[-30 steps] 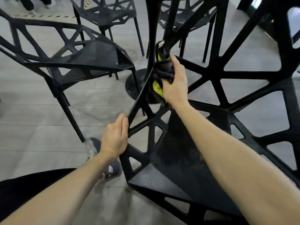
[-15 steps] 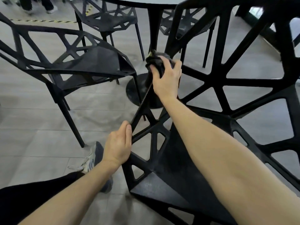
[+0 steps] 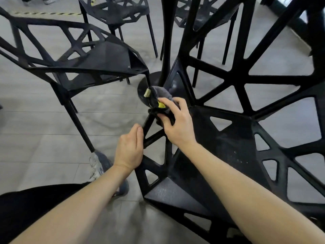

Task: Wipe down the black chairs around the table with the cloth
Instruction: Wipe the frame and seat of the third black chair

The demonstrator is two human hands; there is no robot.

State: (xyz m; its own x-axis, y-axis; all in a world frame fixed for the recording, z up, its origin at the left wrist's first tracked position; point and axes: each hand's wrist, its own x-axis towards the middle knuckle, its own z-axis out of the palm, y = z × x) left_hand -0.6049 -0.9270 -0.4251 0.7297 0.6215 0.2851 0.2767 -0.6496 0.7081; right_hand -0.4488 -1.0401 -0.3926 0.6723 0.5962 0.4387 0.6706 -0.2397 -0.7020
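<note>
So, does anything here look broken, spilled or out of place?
Nothing looks broken or spilled. The nearest black chair seems tipped, steadied by the left hand, while the right hand wipes its strut with the cloth.

Cloth lower down chair armrest

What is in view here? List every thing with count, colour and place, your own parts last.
near chair: one, black, lower right, being wiped.
left chair: one, black, upper left.
far chairs: at least two, black, top, beyond the table.
table pedestal: one, black, top centre, on a round base.
cloth: one, grey and yellow, on the near chair's frame.
hazard tape: one strip, yellow-black, floor top left.
shoe: one, grey, beside the left chair's leg.
left hand: grips the near chair's strut.
right hand: holds the cloth.
</note>
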